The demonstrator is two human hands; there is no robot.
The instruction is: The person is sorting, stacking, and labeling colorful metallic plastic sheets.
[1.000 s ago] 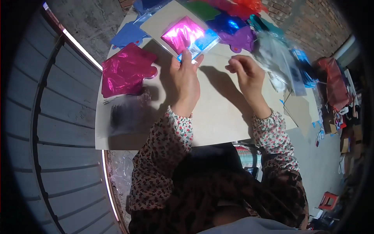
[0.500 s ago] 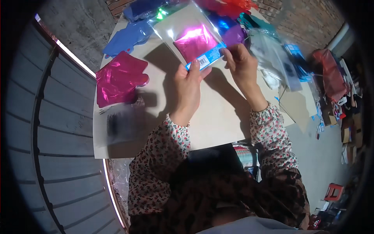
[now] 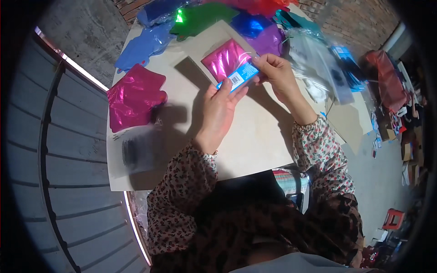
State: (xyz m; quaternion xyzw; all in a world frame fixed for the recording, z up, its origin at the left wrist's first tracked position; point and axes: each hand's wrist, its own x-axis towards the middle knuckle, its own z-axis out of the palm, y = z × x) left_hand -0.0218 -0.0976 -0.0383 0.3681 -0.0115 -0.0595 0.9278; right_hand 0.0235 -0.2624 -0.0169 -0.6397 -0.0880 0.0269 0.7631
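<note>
A flat clear-fronted packet (image 3: pixel 249 49) is held over the table, with a beige card, a folded shiny pink foil piece (image 3: pixel 223 61) and a blue printed label (image 3: pixel 244 73) along its near edge. My left hand (image 3: pixel 217 111) grips the label's lower left end, thumb on top and fingers underneath. At the label's right end my right hand (image 3: pixel 278 76) is closed in a pinch; its fingertips touch the packet's corner there. Left of the packet lies a pink foil glove-like shape (image 3: pixel 136 98) flat on the table (image 3: pixel 246 141).
Foil shapes in light blue (image 3: pixel 144 45), green (image 3: pixel 205 20), dark blue (image 3: pixel 248 25) and purple (image 3: pixel 268 41) line the far edge. Clear bags (image 3: pixel 314 59) and blue labels (image 3: pixel 347 63) lie at the right. A blurry clear stack (image 3: pixel 139 150) sits near left; a red stool (image 3: pixel 393 219) stands on the floor.
The packet has shifted slightly nearer and tipped, so its plastic glares less. My right hand has moved a little down and left, its fingers now pinching at the label's right end.
</note>
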